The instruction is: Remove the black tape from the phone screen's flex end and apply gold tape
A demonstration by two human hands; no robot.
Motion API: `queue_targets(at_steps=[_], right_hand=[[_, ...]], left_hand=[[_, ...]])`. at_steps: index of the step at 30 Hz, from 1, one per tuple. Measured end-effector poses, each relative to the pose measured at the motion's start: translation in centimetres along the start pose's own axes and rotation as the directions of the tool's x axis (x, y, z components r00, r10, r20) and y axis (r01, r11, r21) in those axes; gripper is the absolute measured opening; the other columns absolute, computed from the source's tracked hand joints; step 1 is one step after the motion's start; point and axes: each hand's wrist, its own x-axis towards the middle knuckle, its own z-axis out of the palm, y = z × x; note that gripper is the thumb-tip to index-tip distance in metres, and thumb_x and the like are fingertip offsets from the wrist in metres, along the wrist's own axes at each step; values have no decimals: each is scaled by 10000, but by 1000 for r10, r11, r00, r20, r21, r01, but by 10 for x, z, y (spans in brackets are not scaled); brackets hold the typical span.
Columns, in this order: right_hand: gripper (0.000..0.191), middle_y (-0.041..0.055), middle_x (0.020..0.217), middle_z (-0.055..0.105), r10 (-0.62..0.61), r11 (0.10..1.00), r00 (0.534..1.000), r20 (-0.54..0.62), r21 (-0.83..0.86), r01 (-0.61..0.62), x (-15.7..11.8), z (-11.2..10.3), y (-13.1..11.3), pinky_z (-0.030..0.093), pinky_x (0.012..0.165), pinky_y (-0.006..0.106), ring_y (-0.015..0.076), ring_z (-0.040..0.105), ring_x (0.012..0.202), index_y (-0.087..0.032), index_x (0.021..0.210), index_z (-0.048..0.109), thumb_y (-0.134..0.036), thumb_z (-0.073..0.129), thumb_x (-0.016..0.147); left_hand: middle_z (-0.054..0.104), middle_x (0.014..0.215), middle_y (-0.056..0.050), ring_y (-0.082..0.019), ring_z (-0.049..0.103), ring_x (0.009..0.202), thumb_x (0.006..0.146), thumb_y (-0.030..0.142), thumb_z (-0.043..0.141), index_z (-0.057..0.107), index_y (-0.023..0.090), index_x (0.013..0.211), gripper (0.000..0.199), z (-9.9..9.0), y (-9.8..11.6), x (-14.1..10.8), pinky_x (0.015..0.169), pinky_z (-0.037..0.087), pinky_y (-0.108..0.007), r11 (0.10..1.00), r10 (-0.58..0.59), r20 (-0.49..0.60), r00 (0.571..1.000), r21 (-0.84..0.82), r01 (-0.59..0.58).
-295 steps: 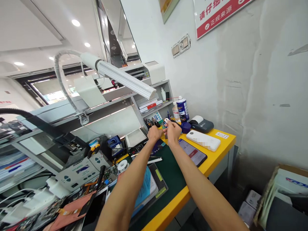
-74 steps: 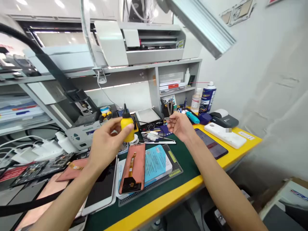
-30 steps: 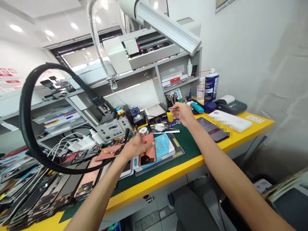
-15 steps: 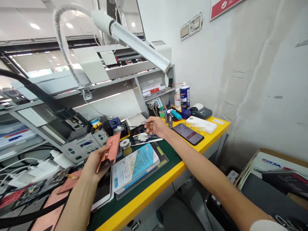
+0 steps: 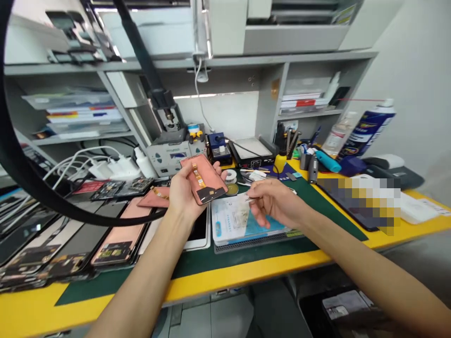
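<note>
My left hand grips a phone screen panel by its edges, its copper-coloured back facing me. An orange-gold flex cable runs down that back to a black strip along the lower end. My right hand hovers over a white and blue booklet, its thumb and index finger pinched together. Whatever is between those fingertips is too small to make out. Under my left wrist lies a white-framed tablet. A second copper-coloured panel rests just left of my left hand.
Phone panels and circuit boards crowd the bench's left side. A black hose loops across the left foreground. Behind stand a soldering station and a hot plate. A dark phone and blue spray can are at right.
My view has swung left and down toward the bench. The panel in my left hand has turned from nearly edge-on to show its back. My right hand has come in above the booklet.
</note>
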Motion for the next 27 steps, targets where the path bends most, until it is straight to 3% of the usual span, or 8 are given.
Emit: queue_targets(at_steps=[3,8,19,27], right_hand=[[225,40,520,670,50,999,999,-1,-1,-50,-1,9,4,439,298,210,151,590,343,-141,571,643,-278,702,739],[237,58,523,680,137,991,991,-1,-4,-137,-1,15,11,443,293,201,156,598,337,-132,574,683,-303,705,737],[282,72,538,699,205,979,979,-11,26,-204,-5,24,11,463,328,180,144,614,353,-99,582,711,-328,742,744],[271,58,532,697,210,977,977,-24,35,-209,-5,25,12,467,338,171,135,615,357,-106,583,715,-313,723,757]], left_hand=[[730,1078,-208,-311,742,959,998,417,394,611,75,1219,461,0,-7,-1,855,625,-536,999,-17,-39,999,-28,16],[729,1060,-166,-299,734,983,979,485,405,607,112,1211,483,7,-19,-12,906,610,-521,999,-34,-15,999,10,34],[717,980,-189,-333,747,902,949,443,441,609,102,1183,447,15,-26,-24,823,623,-534,993,-77,-90,993,-92,69],[719,947,-184,-337,748,865,921,416,469,605,130,1136,383,17,-29,-24,769,628,-507,999,-16,-126,992,-53,10]])
